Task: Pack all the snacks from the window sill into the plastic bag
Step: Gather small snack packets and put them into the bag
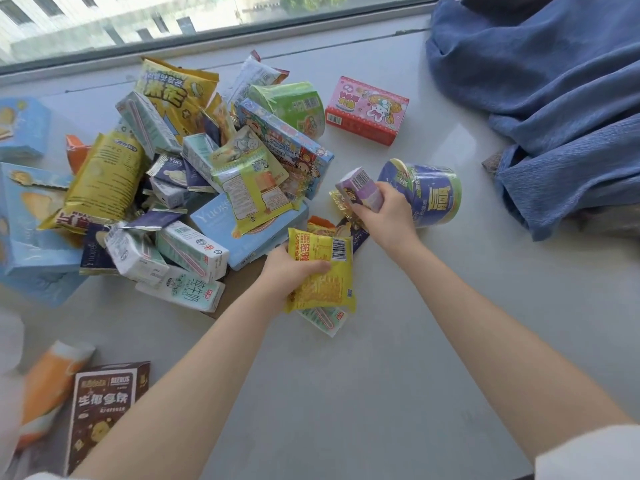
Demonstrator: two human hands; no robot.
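A heap of snacks (194, 188) lies on the pale window sill (381, 358): yellow bags, blue boxes, small milk cartons, a green cup. My left hand (294, 271) grips a yellow noodle packet (323, 271), with a pale carton (325, 318) showing beneath it. Just right of the heap, my right hand (384, 213) holds a small purple carton (362, 190) and pinches a gold-edged wrapper (341, 204). A purple-and-green cup (429, 192) lies on its side right behind that hand. The plastic bag may be the white blur (8, 368) at the left edge; I cannot tell.
A pink and red box (367, 110) sits apart near the window. Blue fabric (554, 98) is piled at the right. A brown box (104, 407) and an orange packet (52, 386) lie at the lower left. The window frame (207, 32) runs along the back.
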